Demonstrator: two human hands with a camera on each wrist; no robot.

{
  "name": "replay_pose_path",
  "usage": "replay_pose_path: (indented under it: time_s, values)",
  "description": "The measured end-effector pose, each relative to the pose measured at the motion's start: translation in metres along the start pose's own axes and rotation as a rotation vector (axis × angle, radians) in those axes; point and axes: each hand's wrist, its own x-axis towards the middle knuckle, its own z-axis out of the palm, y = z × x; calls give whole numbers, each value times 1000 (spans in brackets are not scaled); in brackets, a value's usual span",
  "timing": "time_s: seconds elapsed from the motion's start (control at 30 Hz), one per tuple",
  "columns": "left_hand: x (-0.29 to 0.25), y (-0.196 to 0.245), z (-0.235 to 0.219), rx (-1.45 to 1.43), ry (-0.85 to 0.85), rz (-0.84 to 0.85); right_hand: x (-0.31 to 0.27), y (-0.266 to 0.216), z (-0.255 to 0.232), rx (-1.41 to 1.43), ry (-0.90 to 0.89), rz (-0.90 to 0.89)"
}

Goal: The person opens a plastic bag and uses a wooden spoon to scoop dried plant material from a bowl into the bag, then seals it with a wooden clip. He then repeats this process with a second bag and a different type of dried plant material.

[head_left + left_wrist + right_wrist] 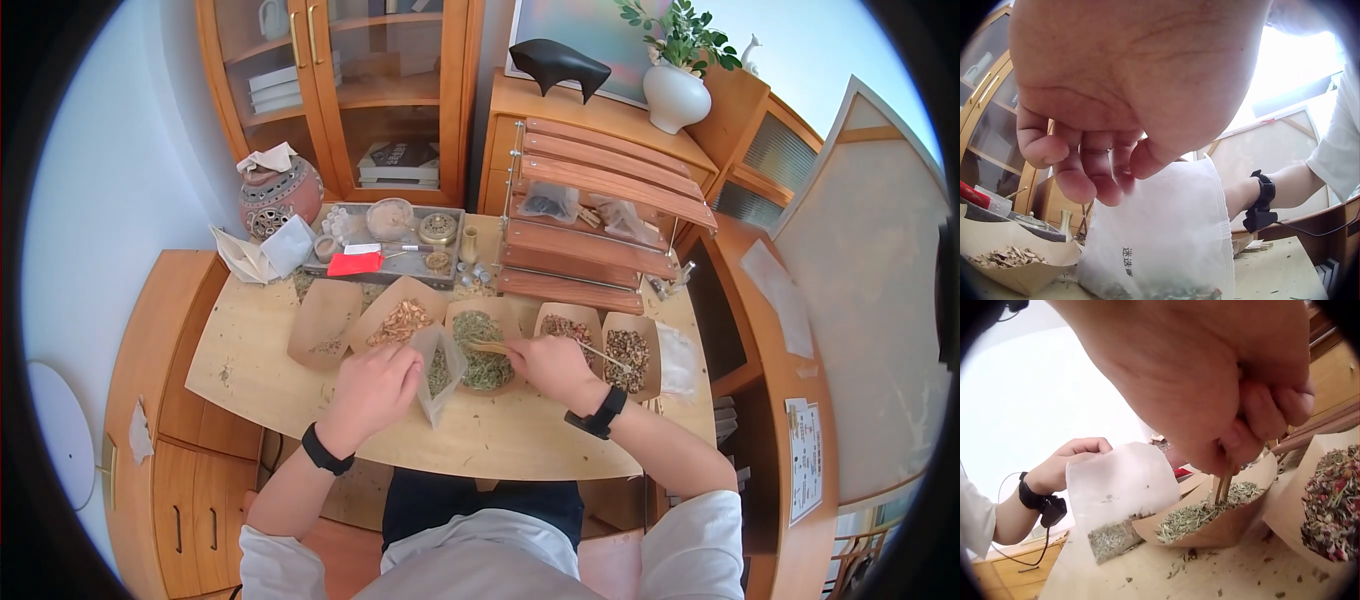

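My left hand [378,385] pinches the upper edge of a translucent white pouch [438,372]. Dark printed characters mark the pouch, and dried green herb shows through its bottom in the left wrist view. My right hand [553,364] grips slim wooden tongs [1223,487]. Their tips dip into the cut green herb [1191,519] that fills a brown paper tray [1229,528]. This tray is just right of the pouch. Left of it, another paper tray holds wood-coloured chips [403,322]. Trays of reddish dried petals [1335,506] and mixed dried bits [627,358] lie to the right.
Behind the trays are a grey tray [395,278] with small containers and a red packet [355,263], a small brass vase [469,244] and a slatted wooden rack [590,255]. A paper tray [326,305] with few scraps sits far left. Herb crumbs dot the table [530,435].
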Motion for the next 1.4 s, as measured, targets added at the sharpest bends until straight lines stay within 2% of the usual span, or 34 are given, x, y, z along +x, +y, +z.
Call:
replay_pose_path:
  time_s: [0.07, 0.2, 0.47, 0.57, 0.67, 0.77, 0.87, 1.0, 1.1, 1.2, 1.3, 1.4]
  values:
    - [1, 2, -1, 10, -3, 6, -3, -1, 3, 24, 54, -1]
    - [1, 3, -2, 16, -2, 21, -6, 6, 2, 98, 51, 80]
    - [3, 5, 2, 21, -12, 19, -11, 14, -37, 347, 84, 213]
    - [4, 5, 4, 16, 7, 28, -14, 13, -44, 594, 134, 109]
    - [6, 6, 4, 2, 18, 33, -19, -31, -92, 785, -129, 350]
    - [6, 8, 6, -6, 11, 21, -23, -36, -74, 786, -107, 216]
    - [5, 7, 7, -10, 4, 20, -23, -45, -67, 671, -188, 203]
    - [3, 5, 8, 2, -2, 17, -27, -42, -71, 715, -155, 211]
    - [0, 4, 5, -3, 10, 11, -32, -35, -80, 796, -111, 258]
    - [-2, 0, 5, -38, 24, -14, -33, -14, -71, 759, -84, 348]
    - [-3, -4, 5, -42, 50, 5, -34, -3, -49, 448, -51, 317]
    - [-5, 3, -2, -51, 38, -24, -35, -3, -25, 325, -60, 324]
